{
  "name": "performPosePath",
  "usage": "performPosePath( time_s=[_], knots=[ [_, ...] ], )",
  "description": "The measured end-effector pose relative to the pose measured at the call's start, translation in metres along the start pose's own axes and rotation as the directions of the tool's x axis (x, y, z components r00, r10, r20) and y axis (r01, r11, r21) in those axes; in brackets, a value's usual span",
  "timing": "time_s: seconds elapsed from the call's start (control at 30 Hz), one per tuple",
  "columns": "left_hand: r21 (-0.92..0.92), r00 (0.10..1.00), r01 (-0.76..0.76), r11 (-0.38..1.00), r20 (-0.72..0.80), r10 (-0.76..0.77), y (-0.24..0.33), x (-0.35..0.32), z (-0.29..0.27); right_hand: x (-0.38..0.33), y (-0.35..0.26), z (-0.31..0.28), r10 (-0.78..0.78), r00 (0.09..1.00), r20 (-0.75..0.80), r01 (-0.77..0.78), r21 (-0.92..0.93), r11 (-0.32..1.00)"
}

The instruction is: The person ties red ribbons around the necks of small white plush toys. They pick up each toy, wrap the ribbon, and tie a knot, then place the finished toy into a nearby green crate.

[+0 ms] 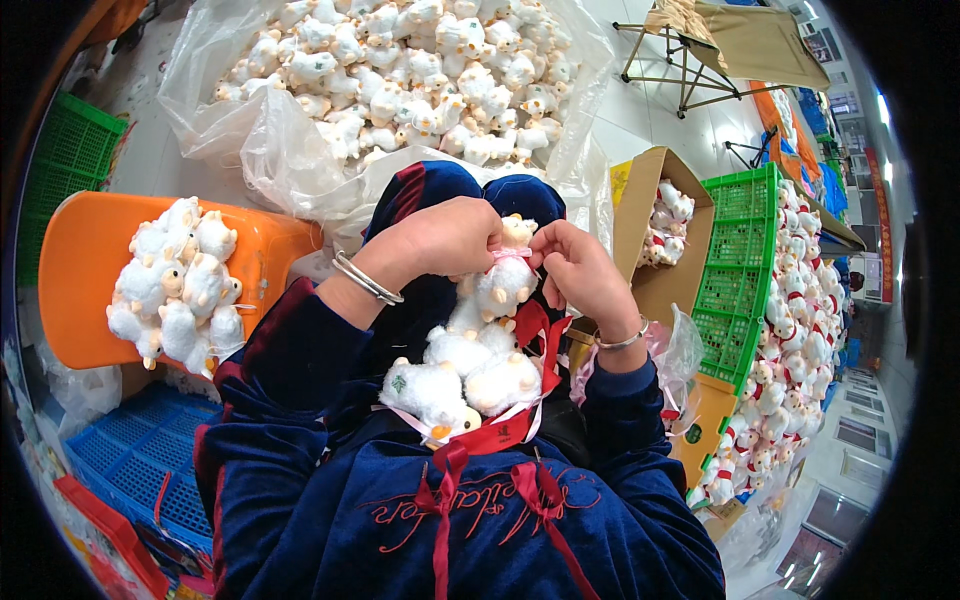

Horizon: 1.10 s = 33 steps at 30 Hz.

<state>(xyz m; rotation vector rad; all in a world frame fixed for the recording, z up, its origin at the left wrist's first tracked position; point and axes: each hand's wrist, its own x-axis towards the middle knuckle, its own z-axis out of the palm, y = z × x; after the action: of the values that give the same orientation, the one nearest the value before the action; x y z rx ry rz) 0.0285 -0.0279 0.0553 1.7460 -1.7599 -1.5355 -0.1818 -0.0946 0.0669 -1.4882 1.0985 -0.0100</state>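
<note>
My left hand (pixel 450 238) and my right hand (pixel 578 272) meet over my lap on a small white plush sheep (pixel 507 280). A pink ribbon (pixel 512 254) runs around the sheep's neck, and the fingers of both hands pinch it there. Both wrists carry silver bracelets. Below the held sheep, three more white plush sheep (pixel 462 372) lie in my lap on red and pink ribbons (pixel 540 335).
A big clear plastic bag (pixel 250 130) of several white sheep lies ahead. To the left an orange stool (pixel 80 270) holds a pile of sheep (pixel 180 285), with a blue crate (pixel 130 460) below. To the right stand a cardboard box (pixel 650 200) and green crates (pixel 740 270) beside a heap of red-scarfed sheep (pixel 800 330).
</note>
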Motion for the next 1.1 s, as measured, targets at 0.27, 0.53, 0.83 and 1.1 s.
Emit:
performPosePath(
  time_s=[0.27,0.53,0.83,1.1],
  knots=[
    [-0.357,1.000,-0.026,0.934,-0.008,0.025,-0.014,0.008,0.015,-0.007,-0.007,0.000,-0.004,1.000,-0.019,0.000,-0.219,0.976],
    [-0.233,0.943,-0.178,0.956,-0.319,0.098,-0.007,0.006,0.038,-0.005,0.013,-0.004,0.009,1.000,-0.022,-0.010,-0.069,0.998],
    [-0.026,0.882,-0.124,0.992,-0.461,0.099,-0.008,0.011,0.050,-0.012,0.010,-0.006,0.056,0.998,-0.009,-0.056,-0.061,0.997],
    [-0.033,0.873,-0.138,0.990,-0.477,0.106,-0.006,0.010,0.051,-0.010,0.027,-0.001,-0.109,0.989,-0.099,0.118,0.087,0.989]
  ],
)
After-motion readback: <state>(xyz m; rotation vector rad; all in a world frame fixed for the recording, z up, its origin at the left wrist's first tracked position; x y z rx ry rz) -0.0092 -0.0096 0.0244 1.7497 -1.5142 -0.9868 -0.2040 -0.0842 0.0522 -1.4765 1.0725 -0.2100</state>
